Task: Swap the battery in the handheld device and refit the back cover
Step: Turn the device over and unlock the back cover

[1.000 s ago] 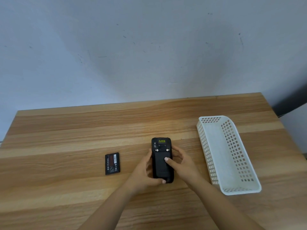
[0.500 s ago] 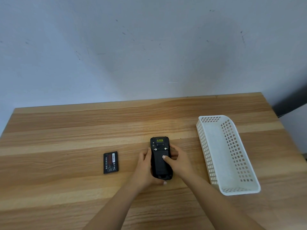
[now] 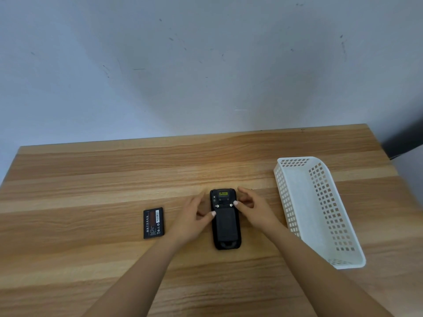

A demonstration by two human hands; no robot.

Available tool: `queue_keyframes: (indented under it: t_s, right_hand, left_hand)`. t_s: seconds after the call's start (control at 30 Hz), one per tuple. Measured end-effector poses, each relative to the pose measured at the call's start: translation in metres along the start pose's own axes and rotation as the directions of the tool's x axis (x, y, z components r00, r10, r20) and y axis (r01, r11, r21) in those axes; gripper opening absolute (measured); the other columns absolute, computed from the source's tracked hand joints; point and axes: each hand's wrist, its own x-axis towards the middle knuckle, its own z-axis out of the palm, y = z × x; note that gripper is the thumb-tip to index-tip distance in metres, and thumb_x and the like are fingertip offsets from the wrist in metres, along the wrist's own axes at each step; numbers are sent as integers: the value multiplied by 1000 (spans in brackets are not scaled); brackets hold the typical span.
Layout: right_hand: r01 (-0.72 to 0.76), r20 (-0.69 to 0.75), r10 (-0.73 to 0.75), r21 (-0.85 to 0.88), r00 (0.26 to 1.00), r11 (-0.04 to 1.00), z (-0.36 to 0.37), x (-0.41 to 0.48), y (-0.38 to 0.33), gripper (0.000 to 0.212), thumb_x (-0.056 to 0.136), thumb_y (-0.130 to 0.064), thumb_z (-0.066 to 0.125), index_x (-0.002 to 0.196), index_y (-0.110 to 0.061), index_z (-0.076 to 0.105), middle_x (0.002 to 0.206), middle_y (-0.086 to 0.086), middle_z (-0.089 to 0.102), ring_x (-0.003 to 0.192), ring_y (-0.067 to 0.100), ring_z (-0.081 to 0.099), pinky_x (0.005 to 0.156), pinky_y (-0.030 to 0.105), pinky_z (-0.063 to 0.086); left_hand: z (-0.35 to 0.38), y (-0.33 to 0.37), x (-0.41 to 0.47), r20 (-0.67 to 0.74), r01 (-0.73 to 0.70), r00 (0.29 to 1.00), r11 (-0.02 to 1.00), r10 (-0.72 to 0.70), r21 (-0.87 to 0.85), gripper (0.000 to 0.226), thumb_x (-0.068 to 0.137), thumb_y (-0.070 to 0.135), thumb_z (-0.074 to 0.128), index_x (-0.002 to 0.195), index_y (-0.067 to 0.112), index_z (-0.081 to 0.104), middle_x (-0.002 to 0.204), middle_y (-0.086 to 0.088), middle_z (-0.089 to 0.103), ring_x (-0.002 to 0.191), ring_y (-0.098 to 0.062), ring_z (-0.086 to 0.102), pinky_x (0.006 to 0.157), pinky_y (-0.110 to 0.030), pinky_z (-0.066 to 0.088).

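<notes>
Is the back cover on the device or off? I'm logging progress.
On. The back cover lies flat over the handheld device, no battery bay showing; both thumbs rest at its two latches. Whether those are locked, cannot tell.

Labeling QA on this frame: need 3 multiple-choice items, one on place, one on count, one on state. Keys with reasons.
1. Where does the loose battery lie?
A. in the basket
B. on the table, left of the handheld device
C. on top of the device

2. How many white latches show on the device's back?
A. one
B. two
C. four

3. What state is the white basket in?
A. empty
B. holding a battery
C. tipped over

Answers:
1 B: it lies flat on the table, beyond the left hand.
2 B: one beside each thumb tip, the right hand at the other.
3 A: only its bare floor shows.
</notes>
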Motion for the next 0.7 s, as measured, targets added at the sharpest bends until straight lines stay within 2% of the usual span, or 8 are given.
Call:
queue_keyframes:
  t_s: [0.13, 0.27, 0.47, 0.6, 0.7]
  right_hand:
    - [31, 38, -30, -26, 999, 999, -2, 9, 1, 52, 87, -18, 67, 136, -22, 50, 113, 0, 57, 85, 2, 53, 84, 24, 47]
    - [57, 25, -56, -23, 998, 998, -1, 12, 6, 50, 86, -18, 69, 132, -25, 53, 106, -3, 58, 82, 2, 53, 73, 15, 43]
    - [63, 7, -63, -6, 998, 998, 0, 14, 11, 46, 85, -20, 70, 127, -28, 56, 101, -5, 58, 82, 3, 52, 79, 20, 44]
    - [40, -4, -41, -13, 999, 999, 1, 18, 10, 39, 84, -24, 71, 120, -27, 58, 94, -6, 57, 80, 3, 53, 71, 18, 43]
    - [23, 0, -23, -2, 1000, 1000, 1, 22, 10, 38, 82, -25, 73, 117, -25, 59, 91, -6, 57, 80, 4, 54, 71, 19, 44]
  left_hand:
    - [-4, 3, 20, 18, -43, 999, 999, 43, 8, 65, 89, 29, 60, 146, 26, 29, 135, 3, 41, 95, -7, 55, 88, -20, 44]
    - [0, 1, 26, -7, -49, 999, 997, 49, -53, 56, 88, 18, 63, 140, 24, 41, 126, 2, 45, 88, -7, 55, 77, -10, 43]
    - [3, -3, 30, -46, -55, 998, 995, 52, -86, 51, 86, 20, 67, 133, 25, 48, 119, 5, 47, 80, -4, 54, 72, -12, 43]
    - [4, -2, 33, -77, -44, 996, 994, 36, -104, 46, 84, 23, 69, 127, 23, 53, 115, 5, 50, 79, -5, 54, 72, -14, 43]
    - [4, -1, 36, -87, -27, 996, 992, 16, -124, 43, 82, 23, 71, 121, 24, 56, 111, 7, 52, 78, -5, 53, 67, -12, 42]
